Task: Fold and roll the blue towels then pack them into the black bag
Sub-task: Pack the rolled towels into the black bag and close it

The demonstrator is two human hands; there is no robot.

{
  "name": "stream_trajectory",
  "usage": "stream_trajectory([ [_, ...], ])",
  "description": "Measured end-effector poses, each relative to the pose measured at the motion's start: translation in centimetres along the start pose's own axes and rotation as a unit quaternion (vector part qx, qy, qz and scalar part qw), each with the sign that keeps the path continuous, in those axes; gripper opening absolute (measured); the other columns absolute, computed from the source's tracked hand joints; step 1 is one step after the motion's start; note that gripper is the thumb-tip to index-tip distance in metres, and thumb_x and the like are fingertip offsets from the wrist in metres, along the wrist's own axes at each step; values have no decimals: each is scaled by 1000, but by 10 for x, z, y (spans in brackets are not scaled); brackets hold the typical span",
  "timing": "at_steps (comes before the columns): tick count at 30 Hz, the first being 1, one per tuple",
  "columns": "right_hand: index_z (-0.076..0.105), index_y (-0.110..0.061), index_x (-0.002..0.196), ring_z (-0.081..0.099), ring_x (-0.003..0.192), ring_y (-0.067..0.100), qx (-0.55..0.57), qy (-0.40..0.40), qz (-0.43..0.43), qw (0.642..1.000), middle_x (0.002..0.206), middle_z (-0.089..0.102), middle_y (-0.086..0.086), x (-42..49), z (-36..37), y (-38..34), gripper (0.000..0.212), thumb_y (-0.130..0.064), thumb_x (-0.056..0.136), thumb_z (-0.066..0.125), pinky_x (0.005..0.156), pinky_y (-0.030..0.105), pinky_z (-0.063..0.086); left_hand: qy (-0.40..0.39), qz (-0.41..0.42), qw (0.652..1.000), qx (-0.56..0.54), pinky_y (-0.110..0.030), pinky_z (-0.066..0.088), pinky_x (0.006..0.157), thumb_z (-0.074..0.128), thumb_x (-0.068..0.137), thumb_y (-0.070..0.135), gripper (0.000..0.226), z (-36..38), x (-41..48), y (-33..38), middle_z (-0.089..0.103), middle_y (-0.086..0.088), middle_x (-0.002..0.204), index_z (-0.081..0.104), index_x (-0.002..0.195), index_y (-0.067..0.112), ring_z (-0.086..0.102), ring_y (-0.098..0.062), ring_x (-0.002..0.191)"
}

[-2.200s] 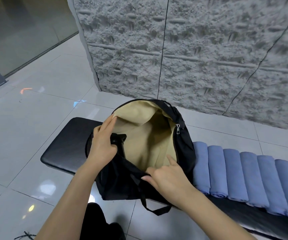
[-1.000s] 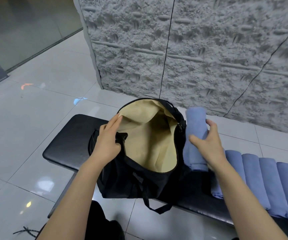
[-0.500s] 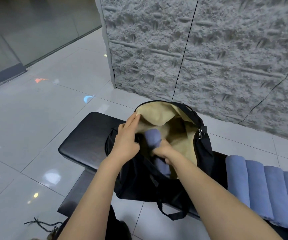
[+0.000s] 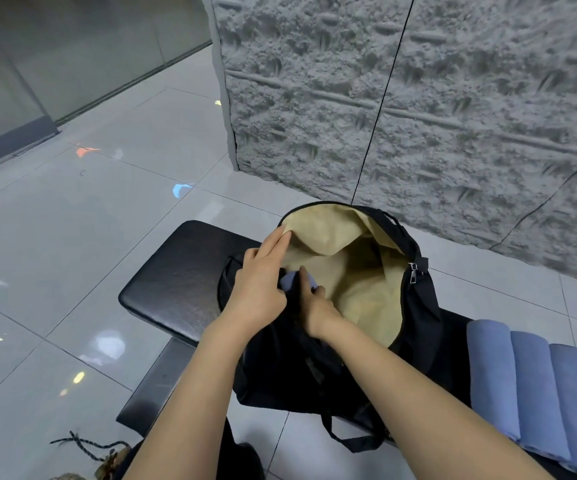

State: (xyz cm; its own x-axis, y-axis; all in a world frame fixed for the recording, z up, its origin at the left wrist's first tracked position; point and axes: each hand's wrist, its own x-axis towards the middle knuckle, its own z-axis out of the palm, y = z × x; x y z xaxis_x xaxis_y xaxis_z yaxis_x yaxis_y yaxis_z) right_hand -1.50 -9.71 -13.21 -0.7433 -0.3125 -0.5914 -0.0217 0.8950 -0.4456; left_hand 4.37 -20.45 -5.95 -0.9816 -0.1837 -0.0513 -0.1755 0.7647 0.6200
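The black bag (image 4: 418, 327) with a tan lining stands unzipped on a black padded bench (image 4: 176, 282). My left hand (image 4: 259, 289) holds the near left rim of the bag's mouth. My right hand (image 4: 315, 306) reaches inside, its fingers closed on a rolled blue towel (image 4: 292, 280) that lies low at the bag's left side, mostly hidden by both hands. Several more rolled blue towels (image 4: 536, 386) lie side by side on the bench to the right of the bag.
A rough grey stone wall (image 4: 418, 98) rises just behind the bench. Glossy grey floor tiles (image 4: 72, 237) spread to the left, with glass panels beyond. A dark cord (image 4: 82, 445) lies on the floor near my legs.
My right hand took a rolled towel from the row on the bench and carried it into the bag, pushing it deeper to the left. My left hand kept hold of the rim.
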Motion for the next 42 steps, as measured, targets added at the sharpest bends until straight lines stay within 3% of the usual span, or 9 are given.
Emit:
stream_trajectory([
  [3,-12,-41,146,32,126,37,-56,51,-24,997,149,15,16,2,6,1,85,-31,91,52,94,41,37,0,1,1000,7,-42,43,94,41,67,-14,96,2,-2,1,5,24,154,15,150,27,29,-18,116],
  [6,-16,-40,146,11,138,39,-119,55,-35,991,157,-9,9,6,13,8,75,-42,97,40,107,46,26,-6,-2,1000,7,-41,42,95,41,68,-15,95,3,-3,2,4,24,155,15,150,27,29,-19,118],
  [11,-20,-34,146,-26,139,38,-147,57,-71,985,151,-34,4,9,25,15,76,-19,98,37,115,50,0,-11,3,1000,2,-38,43,95,43,70,-15,95,4,-2,2,3,26,154,14,150,27,27,-17,122],
  [17,-19,-31,147,-26,139,38,-52,7,-62,997,152,-33,7,13,22,13,78,-11,97,36,116,44,1,-25,5,1000,1,-39,42,96,40,70,-15,95,4,-1,2,4,25,154,14,150,28,28,-16,121],
  [21,-21,-37,145,-22,142,33,-65,-17,-46,997,152,-33,2,10,15,15,74,-24,100,36,117,45,6,-24,11,1000,5,-40,42,95,41,69,-15,95,4,-1,1,5,23,155,15,150,28,29,-16,120],
  [26,-21,-44,143,-11,145,34,-95,-24,-31,995,154,-28,0,3,10,29,75,-24,100,37,116,50,11,-27,19,998,-50,-2,22,91,44,71,-17,93,8,-2,8,8,17,156,16,150,21,24,-14,131],
  [32,-18,-38,146,9,142,44,-73,12,-20,997,154,-26,8,-16,14,42,75,-10,98,32,111,45,26,-44,46,994,-93,-12,17,106,43,72,-20,93,30,-10,33,6,15,157,15,151,21,12,-10,143],
  [36,-21,-40,145,8,143,42,-77,27,7,997,156,-24,8,-22,8,77,77,-16,98,35,107,48,32,-79,78,988,-109,-3,15,103,45,72,-21,97,54,-18,62,2,18,156,13,151,23,6,1,139],
  [42,-7,-24,150,18,136,36,-9,103,48,993,154,20,5,-24,-22,99,84,-32,91,53,106,46,26,-81,98,986,-112,-10,13,106,44,66,-21,98,64,-16,72,6,24,149,18,150,22,9,5,135],
])
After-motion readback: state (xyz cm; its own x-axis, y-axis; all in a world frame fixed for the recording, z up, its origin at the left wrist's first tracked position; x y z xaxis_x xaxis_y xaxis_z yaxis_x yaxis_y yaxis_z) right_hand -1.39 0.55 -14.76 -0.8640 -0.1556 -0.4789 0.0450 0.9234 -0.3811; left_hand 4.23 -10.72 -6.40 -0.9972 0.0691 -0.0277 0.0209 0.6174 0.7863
